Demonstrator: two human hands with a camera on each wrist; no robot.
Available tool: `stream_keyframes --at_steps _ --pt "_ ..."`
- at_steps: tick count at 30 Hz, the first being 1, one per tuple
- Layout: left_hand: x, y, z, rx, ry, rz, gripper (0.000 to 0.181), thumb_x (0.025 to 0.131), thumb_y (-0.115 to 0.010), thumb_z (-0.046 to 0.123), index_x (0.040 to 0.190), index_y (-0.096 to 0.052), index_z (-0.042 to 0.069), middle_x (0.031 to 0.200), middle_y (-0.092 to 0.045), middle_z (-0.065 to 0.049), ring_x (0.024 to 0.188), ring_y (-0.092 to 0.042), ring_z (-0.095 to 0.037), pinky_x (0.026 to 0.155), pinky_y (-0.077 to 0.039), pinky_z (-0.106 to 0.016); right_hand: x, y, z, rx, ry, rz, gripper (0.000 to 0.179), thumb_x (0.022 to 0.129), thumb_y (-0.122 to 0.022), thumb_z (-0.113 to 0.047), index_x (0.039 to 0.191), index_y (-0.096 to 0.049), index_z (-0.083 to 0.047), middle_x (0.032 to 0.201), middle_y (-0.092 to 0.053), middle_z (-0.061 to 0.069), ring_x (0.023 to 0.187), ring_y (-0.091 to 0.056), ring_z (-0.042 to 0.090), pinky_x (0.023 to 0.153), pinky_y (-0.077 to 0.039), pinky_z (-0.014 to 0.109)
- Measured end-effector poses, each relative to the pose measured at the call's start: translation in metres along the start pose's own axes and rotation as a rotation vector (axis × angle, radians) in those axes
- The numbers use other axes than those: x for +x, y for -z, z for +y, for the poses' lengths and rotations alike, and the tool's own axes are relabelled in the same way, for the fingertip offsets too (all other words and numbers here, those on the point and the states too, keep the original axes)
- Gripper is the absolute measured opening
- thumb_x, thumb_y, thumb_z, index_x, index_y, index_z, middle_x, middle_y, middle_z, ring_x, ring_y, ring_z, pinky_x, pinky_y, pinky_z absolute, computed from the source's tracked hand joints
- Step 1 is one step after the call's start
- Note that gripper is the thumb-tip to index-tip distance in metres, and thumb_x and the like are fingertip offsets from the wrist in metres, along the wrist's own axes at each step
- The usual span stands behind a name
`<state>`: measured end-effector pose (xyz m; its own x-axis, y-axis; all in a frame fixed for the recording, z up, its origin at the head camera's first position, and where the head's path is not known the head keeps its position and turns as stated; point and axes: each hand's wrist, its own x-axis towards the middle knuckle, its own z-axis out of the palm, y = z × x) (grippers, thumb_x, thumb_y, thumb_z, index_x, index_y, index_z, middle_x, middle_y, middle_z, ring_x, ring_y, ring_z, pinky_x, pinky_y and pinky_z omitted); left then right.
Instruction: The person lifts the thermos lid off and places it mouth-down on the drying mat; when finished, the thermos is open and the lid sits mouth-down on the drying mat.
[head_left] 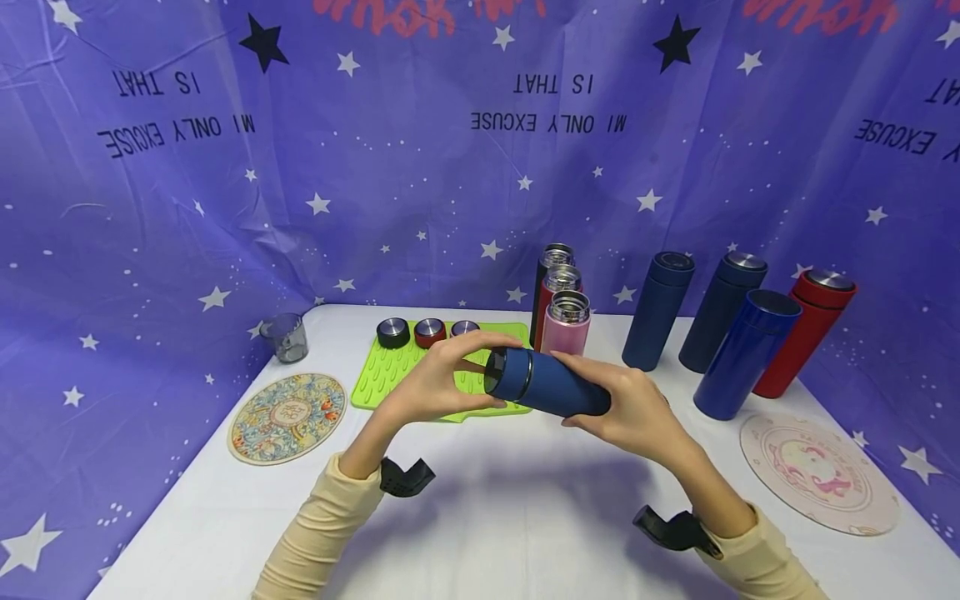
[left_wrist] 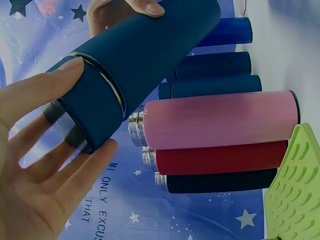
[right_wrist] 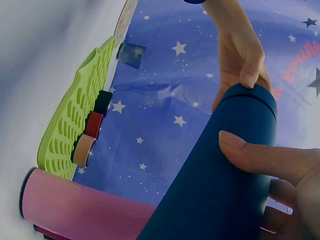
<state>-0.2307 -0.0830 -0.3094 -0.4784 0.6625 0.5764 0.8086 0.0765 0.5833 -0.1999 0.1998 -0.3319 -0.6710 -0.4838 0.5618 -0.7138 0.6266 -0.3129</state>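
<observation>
A dark blue thermos bottle point(head_left: 564, 385) is held tilted nearly on its side above the table, its lid point(head_left: 510, 372) toward the left. My left hand point(head_left: 438, 379) grips that lid between thumb and fingers; in the left wrist view a shiny ring marks the seam between lid and body. Around the bottle's body my right hand point(head_left: 633, 408) is wrapped near the base, its thumb point(right_wrist: 235, 145) along the side. Behind stand a pink bottle point(head_left: 566, 333), a red one point(head_left: 553, 287) and a black one point(head_left: 542, 275), all with bare metal necks.
Three loose lids, black point(head_left: 393, 333), red point(head_left: 430, 333) and a partly hidden one point(head_left: 465, 328), sit on a green mat point(head_left: 386, 371). Several capped bottles, including a glossy blue one point(head_left: 742, 358), stand right. A glass point(head_left: 288, 337) and two round mats point(head_left: 288, 418) lie at the sides.
</observation>
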Motion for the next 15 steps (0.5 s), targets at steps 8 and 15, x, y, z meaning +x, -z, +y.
stream_keyframes --at_steps 8,15 --pt "-0.003 -0.003 -0.016 -0.02 0.095 0.051 0.068 0.075 -0.085 0.015 0.136 -0.054 0.01 0.133 -0.056 -0.003 0.114 -0.057 -0.018 0.08 -0.056 -0.029 0.0 -0.001 -0.002 -0.057 0.008 0.013 0.086 0.063 -0.092 -0.021 0.14 -0.053 -0.02 0.129 -0.061 0.007 0.115 -0.059 0.031 0.09 -0.051 0.052" --pt "-0.002 -0.006 -0.014 -0.001 0.179 0.115 0.066 0.075 -0.085 0.02 0.134 -0.056 0.013 0.126 -0.06 -0.002 0.105 -0.061 -0.019 0.075 -0.058 -0.028 0.0 -0.002 -0.002 -0.136 0.02 0.048 0.086 0.065 -0.09 -0.02 0.141 -0.052 -0.019 0.129 -0.061 0.012 0.114 -0.059 0.034 0.088 -0.052 0.054"
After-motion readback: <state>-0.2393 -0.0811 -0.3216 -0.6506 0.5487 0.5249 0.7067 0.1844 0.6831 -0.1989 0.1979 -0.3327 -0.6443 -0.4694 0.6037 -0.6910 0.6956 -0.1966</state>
